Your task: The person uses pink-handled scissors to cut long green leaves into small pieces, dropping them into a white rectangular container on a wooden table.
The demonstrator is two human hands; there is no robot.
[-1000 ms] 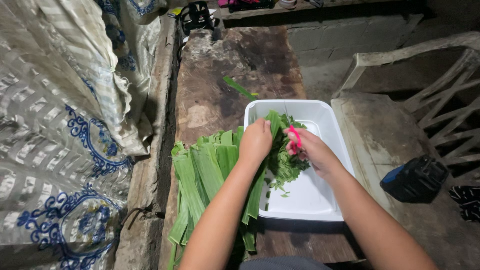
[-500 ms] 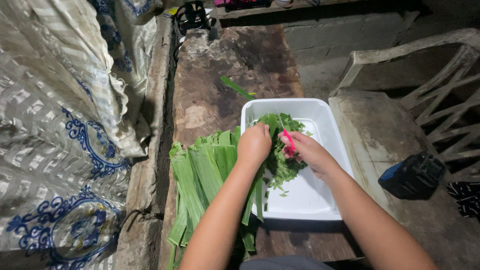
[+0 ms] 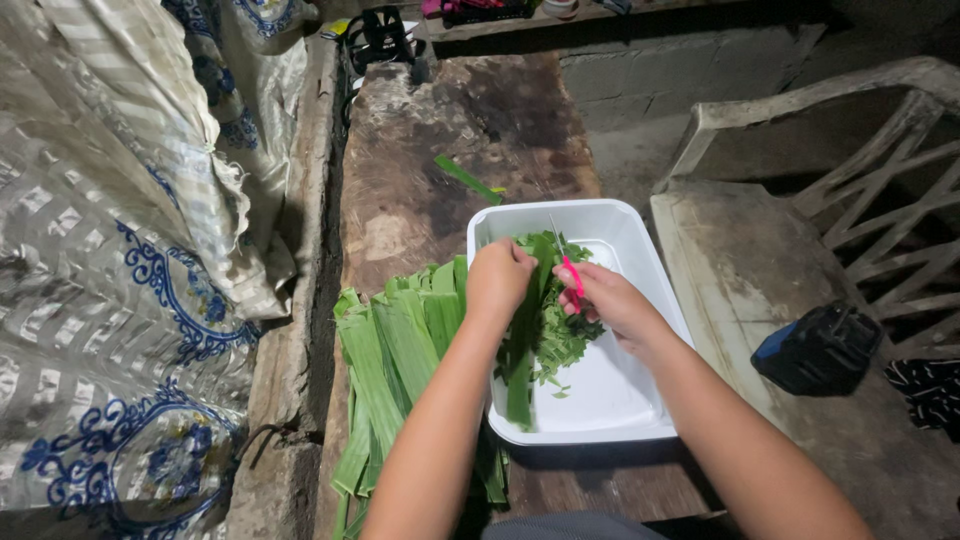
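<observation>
My left hand (image 3: 497,282) grips a bunch of long green leaves (image 3: 524,340) and holds their ends over a white plastic tub (image 3: 628,406). My right hand (image 3: 603,296) holds pink-handled scissors (image 3: 570,268), whose blades point up into the leaf tips. Cut green pieces (image 3: 560,335) lie piled inside the tub under both hands. A stack of uncut long leaves (image 3: 393,352) rests on the dark wooden board (image 3: 440,140), just left of the tub.
One loose leaf strip (image 3: 465,178) lies on the board beyond the tub. A patterned silver and blue cloth (image 3: 110,250) hangs at the left. A pale plastic chair (image 3: 800,190) stands at the right with a black and blue object (image 3: 818,347) on it.
The view shifted slightly, so the tub and hands sit a little further left. My left hand pushed the leaf bunch deeper over the tub, and the scissors stayed at the tips.
</observation>
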